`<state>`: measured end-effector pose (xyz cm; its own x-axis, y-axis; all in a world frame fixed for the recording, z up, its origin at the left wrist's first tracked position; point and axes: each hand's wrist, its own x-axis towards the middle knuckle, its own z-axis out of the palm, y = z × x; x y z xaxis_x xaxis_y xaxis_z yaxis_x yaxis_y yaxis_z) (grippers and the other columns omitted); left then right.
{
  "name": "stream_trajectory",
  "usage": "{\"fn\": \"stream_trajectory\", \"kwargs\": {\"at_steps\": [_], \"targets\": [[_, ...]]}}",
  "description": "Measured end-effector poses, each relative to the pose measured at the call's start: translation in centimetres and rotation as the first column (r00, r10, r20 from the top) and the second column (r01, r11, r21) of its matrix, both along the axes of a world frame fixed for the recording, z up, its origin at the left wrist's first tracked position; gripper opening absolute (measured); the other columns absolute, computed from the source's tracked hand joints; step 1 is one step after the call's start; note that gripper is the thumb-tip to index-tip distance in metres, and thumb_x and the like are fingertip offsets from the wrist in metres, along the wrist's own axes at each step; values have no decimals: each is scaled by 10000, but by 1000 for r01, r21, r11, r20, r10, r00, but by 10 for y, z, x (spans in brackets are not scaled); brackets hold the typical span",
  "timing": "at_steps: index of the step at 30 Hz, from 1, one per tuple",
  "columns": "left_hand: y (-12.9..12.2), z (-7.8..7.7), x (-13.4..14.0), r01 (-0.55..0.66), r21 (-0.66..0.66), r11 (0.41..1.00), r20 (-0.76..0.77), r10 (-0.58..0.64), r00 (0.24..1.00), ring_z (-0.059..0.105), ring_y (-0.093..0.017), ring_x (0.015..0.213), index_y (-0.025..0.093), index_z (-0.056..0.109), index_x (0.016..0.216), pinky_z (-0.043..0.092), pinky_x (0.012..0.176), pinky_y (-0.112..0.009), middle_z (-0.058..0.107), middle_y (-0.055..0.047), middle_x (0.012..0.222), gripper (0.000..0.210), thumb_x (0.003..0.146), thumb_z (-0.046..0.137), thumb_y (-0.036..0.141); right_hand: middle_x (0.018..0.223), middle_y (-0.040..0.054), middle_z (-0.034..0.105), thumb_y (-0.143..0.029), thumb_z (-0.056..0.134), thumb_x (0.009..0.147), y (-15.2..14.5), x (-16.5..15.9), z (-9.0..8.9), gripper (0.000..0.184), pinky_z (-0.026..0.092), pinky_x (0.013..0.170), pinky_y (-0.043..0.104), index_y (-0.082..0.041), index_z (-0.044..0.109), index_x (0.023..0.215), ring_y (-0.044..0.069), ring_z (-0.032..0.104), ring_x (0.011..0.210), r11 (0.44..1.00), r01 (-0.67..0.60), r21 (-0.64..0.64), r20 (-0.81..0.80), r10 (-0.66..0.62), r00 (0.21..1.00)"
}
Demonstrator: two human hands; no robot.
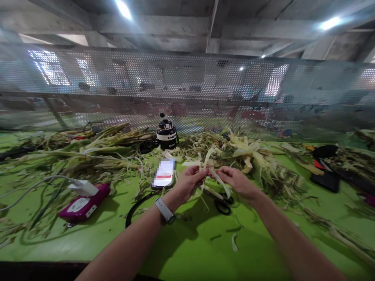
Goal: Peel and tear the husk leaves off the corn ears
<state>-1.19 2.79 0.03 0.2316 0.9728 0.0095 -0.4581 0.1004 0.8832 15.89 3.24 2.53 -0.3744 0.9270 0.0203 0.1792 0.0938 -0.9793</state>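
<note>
Pale strips of corn husk (pixel 209 155) are gathered between my two hands above the green table. My left hand (pixel 190 181), with a watch on its wrist, pinches the husk bundle where the strips cross. My right hand (pixel 234 180) closes its thumb and finger on a strip at the right side of the bundle. Several strip ends stick out up, left and down toward the table. Just below the hands lie black-handled scissors (pixel 223 207), their blades partly covered by husk.
A phone (pixel 163 173) and a black bottle (pixel 167 136) stand beyond my left hand. A purple power strip (pixel 84 205) with a white plug lies at left. Heaped husks (pixel 252 150) line the back, before a perforated metal screen (pixel 187 86). A dark phone (pixel 325 180) lies right.
</note>
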Motion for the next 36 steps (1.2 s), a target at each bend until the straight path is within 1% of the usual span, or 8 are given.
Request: {"fn": "stream_trajectory", "kwargs": {"at_steps": [4,16,18,22,23,26,28,36], "targets": [[-2,2,2,9,-4,1000,4,-9,1000,445,-21,481,120,668,706,287,446,-156,622,9,633,315,530,841,315,621,-22,546,-631,621,694,-2,0,-1,486,345,545,235,-155,583,786,101,455,570,994,-85,-72,6,86,996],[-2,2,2,-31,-33,999,5,31,1000,475,-30,487,114,703,702,323,460,-165,690,-38,671,281,560,826,324,613,-19,489,-511,597,754,8,11,0,346,384,593,276,-181,531,673,133,453,590,978,-3,209,140,-27,990],[-1,2,1,-34,-24,999,38,35,999,567,-68,587,131,716,753,384,520,-170,715,-53,748,273,584,813,323,720,29,561,-459,594,768,6,10,-1,279,415,675,316,-183,571,742,177,511,696,912,76,403,179,-160,971],[1,0,1,-66,69,995,94,59,994,637,-174,922,158,728,875,460,805,-257,730,-82,940,290,648,773,332,893,85,609,-358,578,799,-8,1,-3,158,379,847,371,-203,607,817,241,517,906,564,262,783,70,-499,864],[1,-1,1,-74,90,993,88,66,994,623,-189,984,157,727,892,446,862,-276,725,-88,977,298,658,764,339,834,75,609,-349,553,817,-11,-3,-4,156,389,807,353,-206,606,782,230,526,851,578,234,782,99,-485,869],[0,-3,4,-65,110,992,48,60,997,589,-211,1071,148,724,915,427,916,-293,706,-99,1048,315,677,744,354,714,43,611,-356,536,821,-17,-14,-11,207,390,649,297,-197,610,712,185,527,684,817,27,577,283,-230,931],[-2,-3,5,-52,94,994,45,48,998,605,-213,1035,146,724,909,446,884,-290,715,-98,1014,316,667,752,348,714,34,623,-377,553,800,-16,-21,-18,218,385,616,282,-182,622,731,171,526,660,920,-30,391,264,-81,961],[-4,1,5,1,94,996,11,-2,1000,641,-183,868,134,742,837,464,822,-283,735,-88,844,301,634,777,354,576,-32,515,-461,682,672,-9,-21,-21,320,314,523,234,-160,574,669,94,415,527,995,-103,0,-15,103,995]]}}
